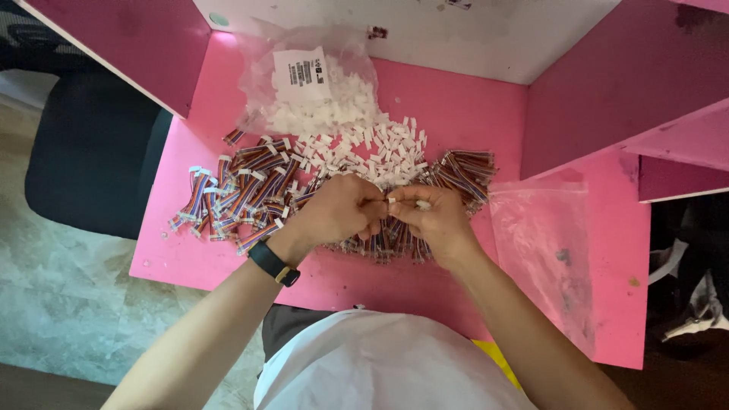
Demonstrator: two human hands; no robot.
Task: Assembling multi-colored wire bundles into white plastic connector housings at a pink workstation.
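On the left of the pink desk lies a heap of short multicoloured ribbon wires with white plastic ends, limp and featherlight, easiest taken by the hard tip. The left hand, a dark band at its wrist, has its grip pinched on a thin wire end I cannot make out clearly. Just beside it, fingertips almost touching, the right hand pinches a small white plastic connector housing: rigid, smooth, likely slippery, best held by its flat sides. Behind them spill loose white housings from a crinkled clear bag; right, an empty clear plastic bag lies flat.
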